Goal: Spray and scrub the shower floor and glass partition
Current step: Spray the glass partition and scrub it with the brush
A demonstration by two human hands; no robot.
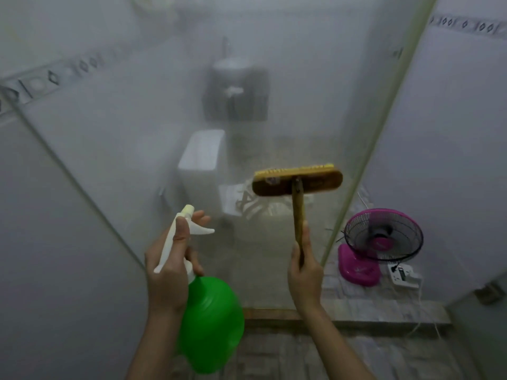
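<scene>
The misted glass partition fills the middle of the head view. My left hand grips the white trigger head of a green spray bottle, nozzle pointing up towards the glass. My right hand holds the wooden handle of a scrub brush. The brush's yellow bristles face the glass at about mid height. A strip of the tiled shower floor shows at the bottom, between my forearms.
Behind the glass stand a white toilet cistern and a dark washbasin cabinet, both blurred. A pink table fan and a white power strip sit on the floor right of the glass edge. A stone threshold runs under the partition.
</scene>
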